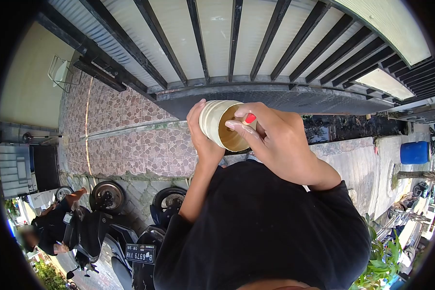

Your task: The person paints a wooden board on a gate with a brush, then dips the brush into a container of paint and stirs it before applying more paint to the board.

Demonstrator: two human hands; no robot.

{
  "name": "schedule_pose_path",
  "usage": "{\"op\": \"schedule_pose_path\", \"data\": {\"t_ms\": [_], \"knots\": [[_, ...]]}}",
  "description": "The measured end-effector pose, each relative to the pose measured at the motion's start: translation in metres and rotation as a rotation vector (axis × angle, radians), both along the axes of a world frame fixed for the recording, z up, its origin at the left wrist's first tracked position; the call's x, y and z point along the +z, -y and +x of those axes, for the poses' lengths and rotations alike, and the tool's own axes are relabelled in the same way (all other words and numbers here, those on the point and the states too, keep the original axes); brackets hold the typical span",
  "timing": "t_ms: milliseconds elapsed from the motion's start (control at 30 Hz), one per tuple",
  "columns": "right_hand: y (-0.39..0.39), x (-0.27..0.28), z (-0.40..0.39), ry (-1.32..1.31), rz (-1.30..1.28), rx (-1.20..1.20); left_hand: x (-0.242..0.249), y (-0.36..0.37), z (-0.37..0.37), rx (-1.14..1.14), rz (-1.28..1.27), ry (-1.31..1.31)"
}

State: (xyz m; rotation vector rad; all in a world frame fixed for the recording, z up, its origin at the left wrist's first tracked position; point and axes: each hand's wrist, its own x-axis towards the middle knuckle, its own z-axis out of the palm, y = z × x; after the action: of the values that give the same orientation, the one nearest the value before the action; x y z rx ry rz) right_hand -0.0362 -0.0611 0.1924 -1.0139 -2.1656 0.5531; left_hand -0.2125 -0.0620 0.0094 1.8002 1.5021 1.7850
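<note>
My left hand (200,130) is wrapped round the side of a cream ribbed can (210,121), which is tilted so that its open mouth faces right. Pinched in the fingers of my right hand (278,137) is a paintbrush (250,118) with a red-ended handle. Its bristle end is hidden by my fingers and the can's mouth. Those fingertips are at the can's opening, and pale smears show on them. The inside of the can looks tan; what it contains is hard to make out.
A black-barred metal gate (232,43) stretches across in front of me. Beyond the patterned paving (135,150), parked motorcycles (140,246) stand at lower left, with a person (48,232) by them. A dark drain (348,128) and a blue barrel (414,152) lie to the right.
</note>
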Motion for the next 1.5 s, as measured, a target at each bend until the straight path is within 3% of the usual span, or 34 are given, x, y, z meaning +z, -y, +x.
{"op": "schedule_pose_path", "data": {"t_ms": [800,1133,1233,1333,1400,1500], "knots": [[0.018,-0.005,-0.044,0.03,0.011,-0.096,-0.008,0.006,-0.042,-0.114,-0.028,0.046],[0.011,-0.003,-0.005,-0.04,0.03,-0.078,-0.007,0.01,-0.008,-0.077,-0.023,0.063],[0.011,-0.004,0.012,-0.048,-0.053,-0.097,-0.015,0.01,0.004,-0.048,-0.079,-0.048],[0.012,-0.006,0.028,-0.095,-0.039,-0.131,-0.02,0.012,0.019,-0.059,-0.104,-0.013],[0.009,-0.007,0.037,-0.117,-0.015,-0.131,-0.022,0.013,0.03,-0.081,-0.171,0.179],[0.005,-0.012,0.048,-0.146,0.003,-0.117,-0.024,0.013,0.036,-0.066,-0.203,0.173]]}}
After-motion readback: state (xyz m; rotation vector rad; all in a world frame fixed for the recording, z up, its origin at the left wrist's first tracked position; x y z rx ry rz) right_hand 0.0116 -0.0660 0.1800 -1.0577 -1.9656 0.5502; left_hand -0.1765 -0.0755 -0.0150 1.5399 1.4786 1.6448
